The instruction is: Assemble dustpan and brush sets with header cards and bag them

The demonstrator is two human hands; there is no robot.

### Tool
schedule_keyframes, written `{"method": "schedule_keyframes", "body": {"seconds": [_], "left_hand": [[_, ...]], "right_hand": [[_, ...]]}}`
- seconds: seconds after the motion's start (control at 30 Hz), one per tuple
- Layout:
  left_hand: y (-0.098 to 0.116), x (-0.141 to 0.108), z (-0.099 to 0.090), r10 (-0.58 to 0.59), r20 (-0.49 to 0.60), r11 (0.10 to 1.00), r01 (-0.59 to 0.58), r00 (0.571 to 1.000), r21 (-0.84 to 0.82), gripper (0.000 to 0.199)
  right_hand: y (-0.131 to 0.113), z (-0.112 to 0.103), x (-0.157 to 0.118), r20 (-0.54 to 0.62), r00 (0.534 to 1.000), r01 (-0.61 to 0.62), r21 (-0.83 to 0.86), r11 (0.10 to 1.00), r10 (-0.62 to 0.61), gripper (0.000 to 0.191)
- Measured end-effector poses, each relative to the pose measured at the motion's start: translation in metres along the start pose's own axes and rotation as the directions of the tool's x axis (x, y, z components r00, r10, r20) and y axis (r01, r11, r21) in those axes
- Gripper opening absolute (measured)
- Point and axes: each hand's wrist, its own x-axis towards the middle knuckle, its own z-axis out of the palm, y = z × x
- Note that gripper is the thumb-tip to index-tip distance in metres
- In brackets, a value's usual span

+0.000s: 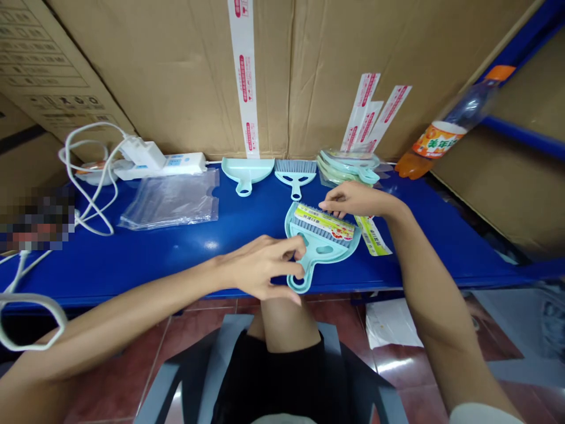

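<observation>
A light-blue dustpan (pixel 353 250) lies on the blue table with a matching hand brush (pixel 304 232) nested in it. Across the grey bristles rests a yellow-green and white printed label (pixel 324 222). My left hand (pixel 273 268) is at the dustpan's handle end, fingers bent but apart; whether the fingertips touch it I cannot tell. At the upper edge of the bristles, my right hand (pixel 357 199) has its fingers drawn together; what they pinch, if anything, is hidden. A second printed label (pixel 374 237) lies by the dustpan's right rim.
Behind stand another dustpan (pixel 247 171) and brush (pixel 295 176), with bagged sets (pixel 348 165) to their right. Clear plastic bags (pixel 172 197), a power strip (pixel 185 161) and white cables (pixel 90 209) are left. An orange drink bottle (pixel 445 132) leans at right; cardboard (pixel 185 76) walls the back.
</observation>
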Motion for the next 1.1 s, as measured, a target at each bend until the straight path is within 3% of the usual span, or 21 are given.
{"method": "schedule_keyframes", "body": {"seconds": [0.13, 0.23, 0.4, 0.6, 0.8, 0.97, 1.1], "left_hand": [[-0.019, -0.008, -0.023, -0.122, -0.011, 0.983, 0.119, 0.992, -0.137, 0.023], [-0.032, -0.015, -0.038, -0.203, -0.018, 0.973, 0.199, 0.979, -0.118, 0.014], [-0.045, -0.021, -0.05, -0.299, -0.006, 0.951, 0.297, 0.954, -0.089, 0.038], [-0.05, -0.023, -0.055, -0.437, 0.075, 0.878, 0.443, 0.896, -0.178, 0.03], [-0.053, -0.027, -0.052, -0.529, 0.12, 0.791, 0.539, 0.84, -0.289, 0.069], [-0.054, -0.028, -0.056, -0.509, 0.247, 0.605, 0.547, 0.824, -0.579, 0.059], [-0.056, -0.026, -0.058, -0.547, 0.158, 0.584, 0.51, 0.822, -0.632, 0.06]], "right_hand": [[0.007, -0.001, -0.001, -0.093, 0.985, -0.127, 0.151, 0.98, 0.142, 0.054], [0.011, 0.0, 0.001, -0.115, 0.974, -0.167, 0.223, 0.96, 0.196, 0.054], [0.009, 0.007, 0.003, -0.016, 0.989, -0.138, 0.303, 0.943, 0.149, 0.059], [-0.002, 0.012, -0.001, 0.136, 0.988, -0.109, 0.282, 0.953, 0.072, 0.066], [-0.005, 0.02, 0.003, 0.124, 0.991, -0.072, 0.112, 0.991, 0.058, 0.065], [-0.001, 0.025, 0.003, -0.008, 1.0, -0.001, 0.136, 0.991, 0.002, 0.063], [-0.005, 0.023, -0.002, -0.214, 0.966, 0.178, 0.145, 0.973, -0.144, 0.067]]}}
